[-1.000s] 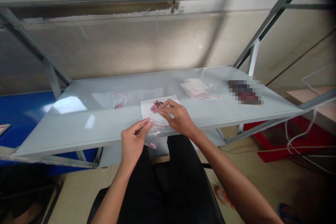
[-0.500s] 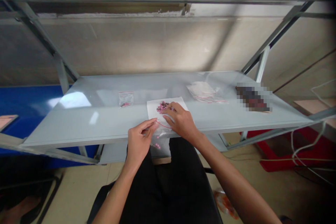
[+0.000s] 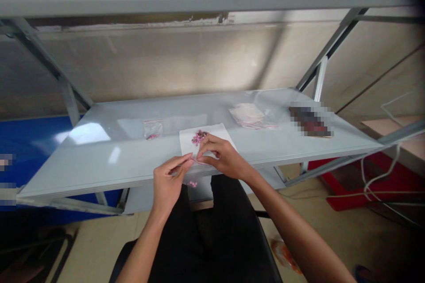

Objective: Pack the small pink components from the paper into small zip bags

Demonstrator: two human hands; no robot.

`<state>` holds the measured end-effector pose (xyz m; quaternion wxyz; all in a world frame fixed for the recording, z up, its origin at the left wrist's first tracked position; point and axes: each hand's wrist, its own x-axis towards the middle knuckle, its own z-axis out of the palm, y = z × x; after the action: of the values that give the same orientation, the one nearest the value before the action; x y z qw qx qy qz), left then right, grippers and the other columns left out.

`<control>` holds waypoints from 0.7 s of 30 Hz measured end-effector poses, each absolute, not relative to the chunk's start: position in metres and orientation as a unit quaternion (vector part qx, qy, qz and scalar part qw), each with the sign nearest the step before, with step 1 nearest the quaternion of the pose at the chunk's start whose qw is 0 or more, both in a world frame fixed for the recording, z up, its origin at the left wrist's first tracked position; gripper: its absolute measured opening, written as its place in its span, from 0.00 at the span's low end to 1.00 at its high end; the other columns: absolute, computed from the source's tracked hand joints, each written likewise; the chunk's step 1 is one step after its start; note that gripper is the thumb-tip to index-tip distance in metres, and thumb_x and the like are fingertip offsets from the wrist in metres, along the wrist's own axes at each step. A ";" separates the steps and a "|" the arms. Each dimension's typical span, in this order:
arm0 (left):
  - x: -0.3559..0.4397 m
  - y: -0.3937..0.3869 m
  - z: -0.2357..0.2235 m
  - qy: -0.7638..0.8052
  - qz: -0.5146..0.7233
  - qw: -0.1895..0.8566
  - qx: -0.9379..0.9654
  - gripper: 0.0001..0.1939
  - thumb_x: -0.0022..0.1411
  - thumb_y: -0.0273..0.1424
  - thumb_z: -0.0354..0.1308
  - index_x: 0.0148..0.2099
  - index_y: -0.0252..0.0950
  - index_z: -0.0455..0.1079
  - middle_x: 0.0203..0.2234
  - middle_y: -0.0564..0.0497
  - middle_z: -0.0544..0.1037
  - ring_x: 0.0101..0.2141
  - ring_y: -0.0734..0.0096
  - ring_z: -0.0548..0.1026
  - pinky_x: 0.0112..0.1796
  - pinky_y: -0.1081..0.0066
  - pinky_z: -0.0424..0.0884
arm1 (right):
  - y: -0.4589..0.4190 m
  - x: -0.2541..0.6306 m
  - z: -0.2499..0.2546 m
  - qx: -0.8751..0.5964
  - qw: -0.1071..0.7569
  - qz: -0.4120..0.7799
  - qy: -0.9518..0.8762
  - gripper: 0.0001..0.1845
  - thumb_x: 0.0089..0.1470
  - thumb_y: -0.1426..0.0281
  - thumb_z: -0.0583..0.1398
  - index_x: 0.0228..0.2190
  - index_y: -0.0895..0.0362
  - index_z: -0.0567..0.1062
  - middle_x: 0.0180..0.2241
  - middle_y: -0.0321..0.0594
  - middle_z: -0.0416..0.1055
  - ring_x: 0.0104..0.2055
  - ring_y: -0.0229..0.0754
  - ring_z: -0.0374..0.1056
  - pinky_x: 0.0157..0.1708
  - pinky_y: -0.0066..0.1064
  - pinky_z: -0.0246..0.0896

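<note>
Bag [image 3: 191, 182] hanging below left hand [image 3: 168, 182], rim [image 3: 202, 163] pinched there, right hand [image 3: 225, 155] narrow at the rim

On the surface [image 3: 83, 154], there is free room for a hand between the small bag [image 3: 153, 130] and the white paper [image 3: 226, 135]. Behind the paper, to the right, the bag pile [image 3: 247, 115] obstructs; slanted posts [image 3: 332, 40] stand at both ends.

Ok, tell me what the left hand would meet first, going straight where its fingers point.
The left hand would most likely meet the fingertips of the right hand, close by at the top edge of the bag; depth there is hard to judge.
</note>
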<state>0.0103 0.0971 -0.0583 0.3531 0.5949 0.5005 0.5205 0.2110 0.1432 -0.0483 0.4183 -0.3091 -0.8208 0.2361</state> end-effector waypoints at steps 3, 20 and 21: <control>0.011 0.097 -0.059 0.497 0.519 0.357 0.597 0.10 0.60 0.35 0.68 0.44 0.39 0.84 0.39 0.46 0.86 0.41 0.58 0.84 0.45 0.64 0.80 | 0.137 0.207 -0.045 -0.320 0.390 0.237 -0.830 0.06 0.63 0.71 0.63 0.34 0.56 0.81 0.39 0.42 0.73 0.42 0.42 0.71 0.44 0.35 0.66; 0.006 0.089 -0.038 0.492 0.519 0.373 0.591 0.07 0.60 0.35 0.69 0.35 0.37 0.80 0.30 0.51 0.82 0.34 0.68 0.79 0.37 0.73 0.73 | 0.112 0.207 -0.027 -0.363 0.422 0.325 -0.765 0.06 0.59 0.68 0.65 0.39 0.56 0.78 0.31 0.36 0.76 0.31 0.36 0.66 0.30 0.27 0.59; 0.007 0.088 -0.036 0.496 0.515 0.364 0.597 0.06 0.60 0.34 0.69 0.34 0.37 0.80 0.30 0.51 0.81 0.34 0.68 0.79 0.37 0.73 0.73 | 0.110 0.206 -0.026 -0.363 0.417 0.320 -0.769 0.04 0.60 0.68 0.64 0.37 0.56 0.78 0.31 0.37 0.76 0.32 0.37 0.66 0.31 0.28 0.59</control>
<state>0.0071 0.0877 -0.0362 0.3637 0.5969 0.4961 0.5152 0.2064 0.1105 -0.0257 0.4171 -0.3629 -0.7694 0.3199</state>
